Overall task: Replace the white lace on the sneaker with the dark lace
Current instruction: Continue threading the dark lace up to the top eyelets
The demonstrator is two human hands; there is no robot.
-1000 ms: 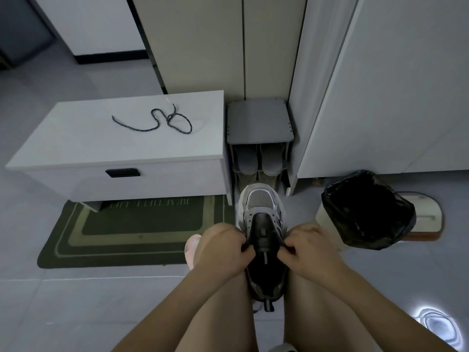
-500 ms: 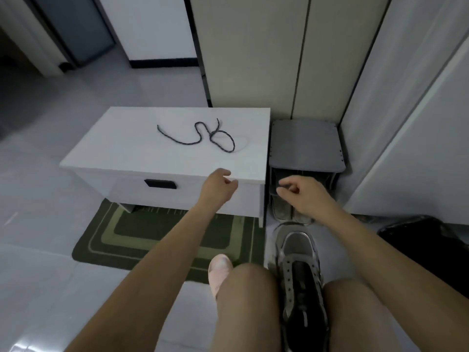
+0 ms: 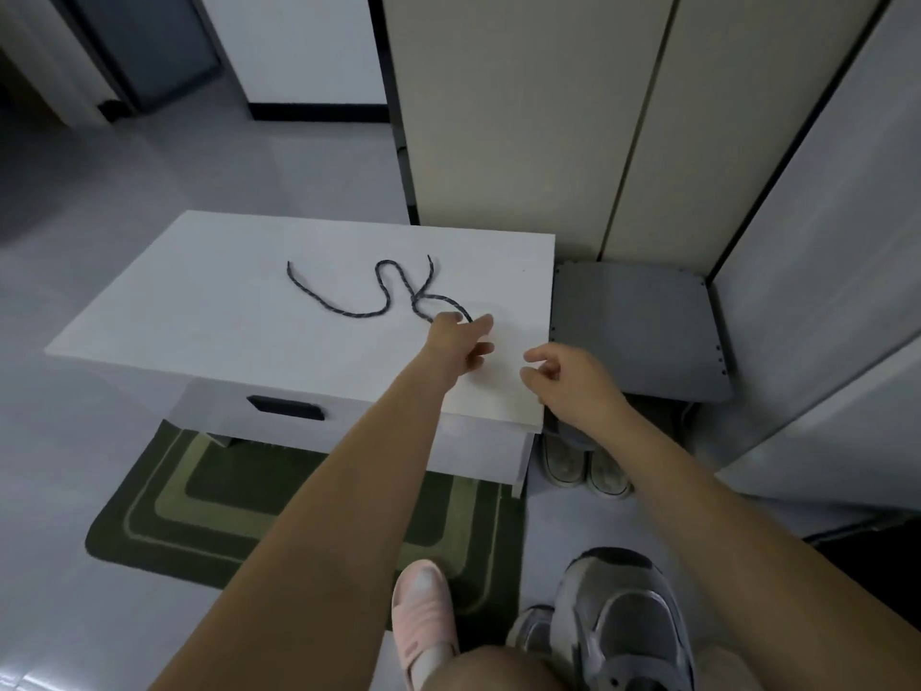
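The dark lace [image 3: 380,291] lay in loose curves on the top of the white bench [image 3: 209,311], toward its far right part, with one end trailing off to the left and a small loop on the right. Your left hand [image 3: 456,344] was stretched out over the bench top with its fingers spread apart, the fingertips [image 3: 482,322] right at the near end of that loop; whether they were touching the cord I could not tell, and nothing was held in the hand. Your right hand [image 3: 568,379] hovered just to the right of it, over the near right corner of the bench, fingers loosely curled with thumb and forefinger apart, holding nothing. The sneaker [image 3: 623,620], grey and dark, stood on the floor at the near edge of the view, to the right of your knee, well apart from both hands; its eyelets near the toe looked bare, though the rest of it was cut off by the frame. A pink slipper [image 3: 423,615] sat on the floor just left of the sneaker, its toe at the edge of a green mat [image 3: 164,511] that lay in front of the bench. To the right of the bench stood a low grey rack [image 3: 638,321], with a pair of light shoes [image 3: 583,463] tucked below it.
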